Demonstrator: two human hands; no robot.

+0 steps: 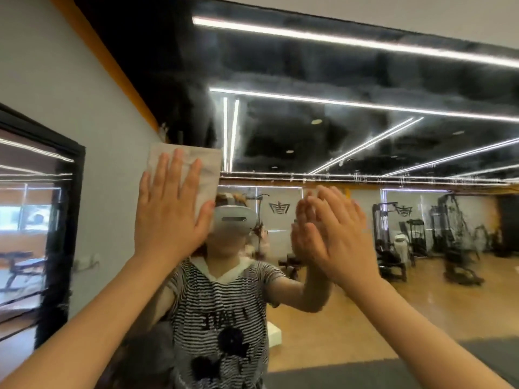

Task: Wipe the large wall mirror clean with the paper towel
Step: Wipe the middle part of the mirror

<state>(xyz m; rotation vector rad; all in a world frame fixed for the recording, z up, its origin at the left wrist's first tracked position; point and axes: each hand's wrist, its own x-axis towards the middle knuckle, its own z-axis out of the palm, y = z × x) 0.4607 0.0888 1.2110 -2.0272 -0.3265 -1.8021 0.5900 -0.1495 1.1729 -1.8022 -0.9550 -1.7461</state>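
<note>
The large wall mirror (351, 141) fills most of the head view and reflects a gym and a person in a striped shirt. My left hand (171, 209) lies flat with straight fingers on a folded white paper towel (209, 169), pressing it against the glass near the mirror's left part. The towel's top and right edges stick out past my fingers. My right hand (341, 231) is flat and open, its fingers against the mirror to the right of the towel, meeting its own reflection.
A grey wall (70, 88) shows at the left, along with an orange strip and a black-framed window or mirror (42, 220). Gym machines (421, 234) and a wooden floor appear only as reflections. A dark mat shows at the bottom right.
</note>
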